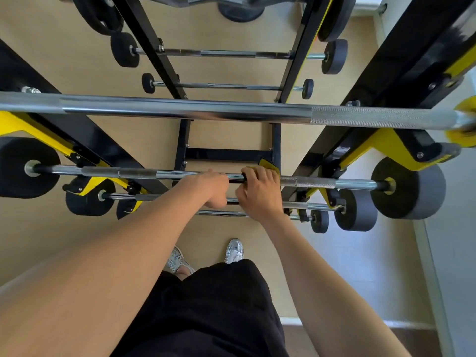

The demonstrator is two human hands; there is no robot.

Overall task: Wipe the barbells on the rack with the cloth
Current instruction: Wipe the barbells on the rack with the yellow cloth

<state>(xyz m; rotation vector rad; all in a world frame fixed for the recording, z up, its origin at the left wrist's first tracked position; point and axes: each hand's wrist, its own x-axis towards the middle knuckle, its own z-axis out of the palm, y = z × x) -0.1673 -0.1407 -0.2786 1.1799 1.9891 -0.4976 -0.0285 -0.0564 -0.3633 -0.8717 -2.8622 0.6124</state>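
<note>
Looking straight down through a black and yellow rack [365, 140] at stacked bars. Grips the barbell [116, 173] with the big black end weights near its middle, using both hands. Clenches the left hand [206, 185] on the smooth shaft, fingers curled over the top, nothing else in it. Wraps the right hand [260, 191] round the same shaft just to the right, with a short stretch of bare shaft between the two. Pins the yellow cloth [269, 165] against the shaft under the right fingers. Shows only a folded corner of it, poking out past the fingertips on the far side, just left of the rough grip section. Cannot tell how far it wraps underneath. Hangs below a thicker bar [180, 110] that crosses the whole view, and above thinner barbells [123, 197] with smaller weights, partly hidden by the wrists. Lower down, silver shoes [233, 251], black shorts [219, 305] and a tan floor [64, 240].
</note>
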